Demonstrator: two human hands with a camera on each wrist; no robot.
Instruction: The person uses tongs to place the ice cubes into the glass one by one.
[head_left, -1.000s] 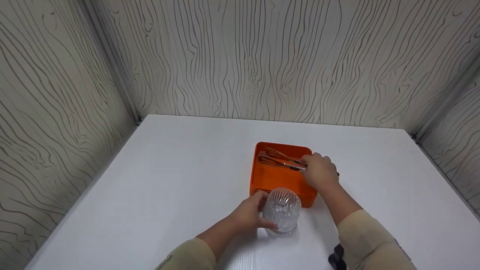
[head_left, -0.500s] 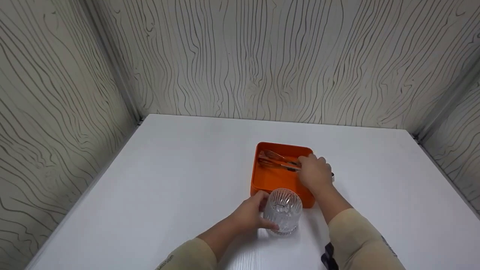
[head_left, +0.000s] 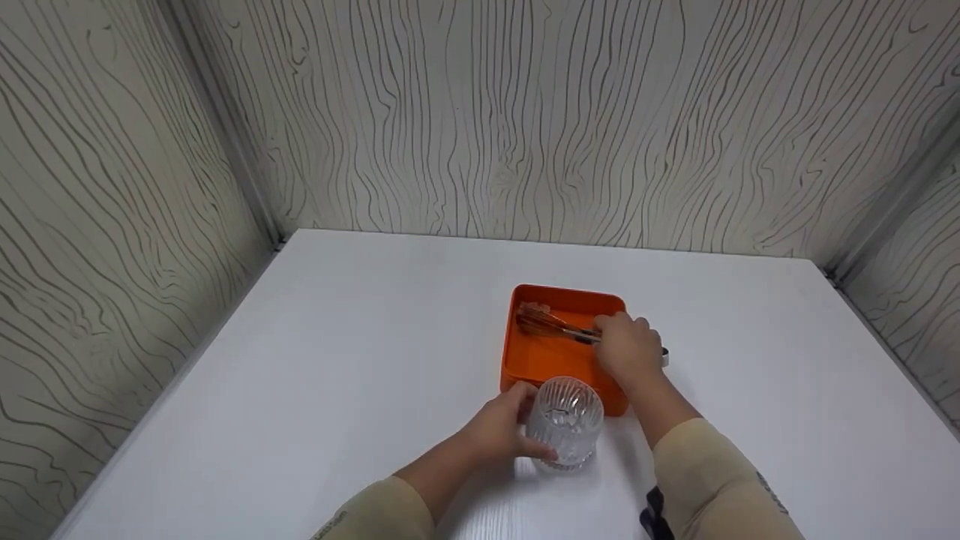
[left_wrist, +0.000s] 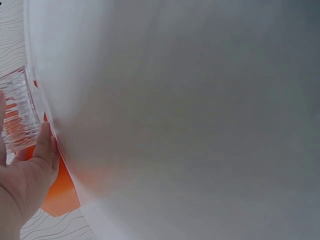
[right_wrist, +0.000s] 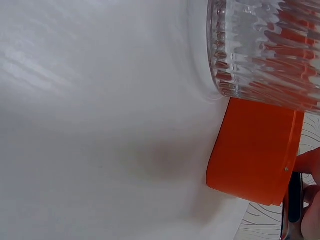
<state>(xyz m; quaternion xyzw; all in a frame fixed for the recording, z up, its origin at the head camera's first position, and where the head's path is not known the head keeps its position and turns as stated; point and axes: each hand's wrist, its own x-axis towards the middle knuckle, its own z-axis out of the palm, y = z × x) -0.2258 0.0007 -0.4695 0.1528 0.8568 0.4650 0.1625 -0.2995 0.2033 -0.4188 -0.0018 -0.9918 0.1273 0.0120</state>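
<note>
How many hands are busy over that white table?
2. The left hand holds the ribbed glass, in front of the orange tray; the right hand grips a tongs-like utensil reaching into the tray.

Ribbed, glassy tumbler [head_left: 565, 424]; smooth plastic bin [head_left: 538, 363]; glossy tabletop [right_wrist: 75, 75].

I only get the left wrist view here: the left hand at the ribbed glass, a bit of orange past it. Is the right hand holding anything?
Observer: Yes, the right hand grips what look like tongs.
Operator: I can't see those at all. Where are the tips?
Observer: In the head view, they are within the orange box, near its far left corner. Whether they pinch anything is too small to tell.
</note>
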